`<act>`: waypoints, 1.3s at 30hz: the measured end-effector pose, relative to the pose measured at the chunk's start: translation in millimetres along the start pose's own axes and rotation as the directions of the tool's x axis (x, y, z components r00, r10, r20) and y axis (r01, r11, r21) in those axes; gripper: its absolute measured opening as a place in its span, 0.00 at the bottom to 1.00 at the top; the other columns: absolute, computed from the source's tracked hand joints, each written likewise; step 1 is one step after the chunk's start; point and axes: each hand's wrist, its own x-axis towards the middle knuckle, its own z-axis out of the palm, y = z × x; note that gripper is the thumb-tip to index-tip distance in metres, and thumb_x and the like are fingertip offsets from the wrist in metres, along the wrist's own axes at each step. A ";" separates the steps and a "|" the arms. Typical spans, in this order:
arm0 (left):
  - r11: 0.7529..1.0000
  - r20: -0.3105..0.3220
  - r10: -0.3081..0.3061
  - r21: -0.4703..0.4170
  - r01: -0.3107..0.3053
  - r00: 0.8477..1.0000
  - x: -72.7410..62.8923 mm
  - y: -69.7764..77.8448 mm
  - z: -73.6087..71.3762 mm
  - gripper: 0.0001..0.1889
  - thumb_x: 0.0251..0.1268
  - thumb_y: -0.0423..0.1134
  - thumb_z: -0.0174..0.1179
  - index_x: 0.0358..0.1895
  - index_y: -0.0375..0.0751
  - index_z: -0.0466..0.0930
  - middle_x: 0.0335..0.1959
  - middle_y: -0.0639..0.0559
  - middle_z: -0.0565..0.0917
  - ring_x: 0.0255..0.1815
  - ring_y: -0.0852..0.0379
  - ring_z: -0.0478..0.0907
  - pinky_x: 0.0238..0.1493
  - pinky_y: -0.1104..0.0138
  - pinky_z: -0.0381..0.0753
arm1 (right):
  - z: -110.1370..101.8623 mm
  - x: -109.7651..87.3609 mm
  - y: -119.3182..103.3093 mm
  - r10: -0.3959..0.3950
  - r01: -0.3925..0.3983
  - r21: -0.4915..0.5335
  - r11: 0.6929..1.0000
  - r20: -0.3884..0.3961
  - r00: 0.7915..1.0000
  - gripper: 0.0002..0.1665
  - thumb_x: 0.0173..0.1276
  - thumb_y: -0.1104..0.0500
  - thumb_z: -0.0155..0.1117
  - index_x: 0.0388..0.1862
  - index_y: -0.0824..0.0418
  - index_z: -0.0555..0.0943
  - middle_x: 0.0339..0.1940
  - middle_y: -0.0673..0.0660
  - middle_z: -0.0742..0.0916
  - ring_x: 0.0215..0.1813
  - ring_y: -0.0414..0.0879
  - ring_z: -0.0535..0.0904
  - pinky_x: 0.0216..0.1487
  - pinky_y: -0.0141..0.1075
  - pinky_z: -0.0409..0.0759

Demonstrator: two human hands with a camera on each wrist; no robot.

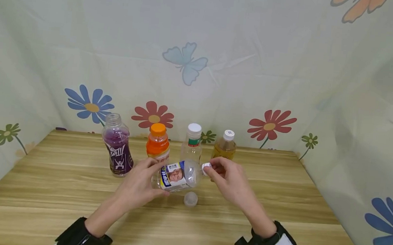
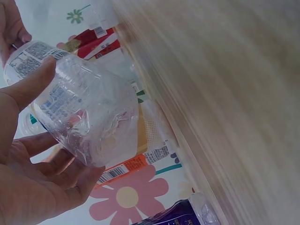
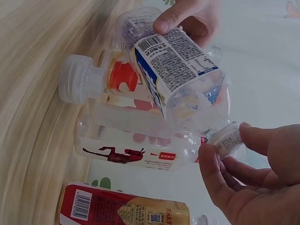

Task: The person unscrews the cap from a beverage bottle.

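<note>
A clear plastic bottle (image 1: pixel 177 175) with a blue and white label is held tilted above the table, its neck toward the right. My left hand (image 1: pixel 139 180) grips it round the lower body, thumb on the near side in the left wrist view. At the neck, the thumb and fingers of my right hand (image 1: pixel 231 180) pinch a small white cap (image 3: pixel 228 139). That cap sits at the bottle's mouth; whether it is loose or tight I cannot tell. Below the bottle, a round translucent cap (image 1: pixel 191 199) lies on the wooden table (image 1: pixel 208 231).
Along the back stand a purple-labelled bottle (image 1: pixel 119 151) without a cap, an orange-capped bottle (image 1: pixel 158 142), a clear white-capped bottle (image 1: pixel 193 139) and an amber-labelled bottle (image 1: pixel 225 148). Flower-printed cloth (image 1: pixel 220 89) hangs behind and at both sides.
</note>
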 end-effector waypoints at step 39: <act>1.000 0.043 0.008 0.000 -0.008 0.999 1.2 2.2 -4.7 0.48 0.40 0.44 0.87 0.70 0.38 0.76 0.59 0.43 0.80 0.56 0.45 0.77 0.60 0.48 0.78 | 1.6 -6.3 5.8 -0.206 0.206 0.037 0.978 0.000 0.979 0.15 0.68 0.69 0.70 0.53 0.66 0.82 0.46 0.55 0.85 0.44 0.48 0.81 0.43 0.40 0.86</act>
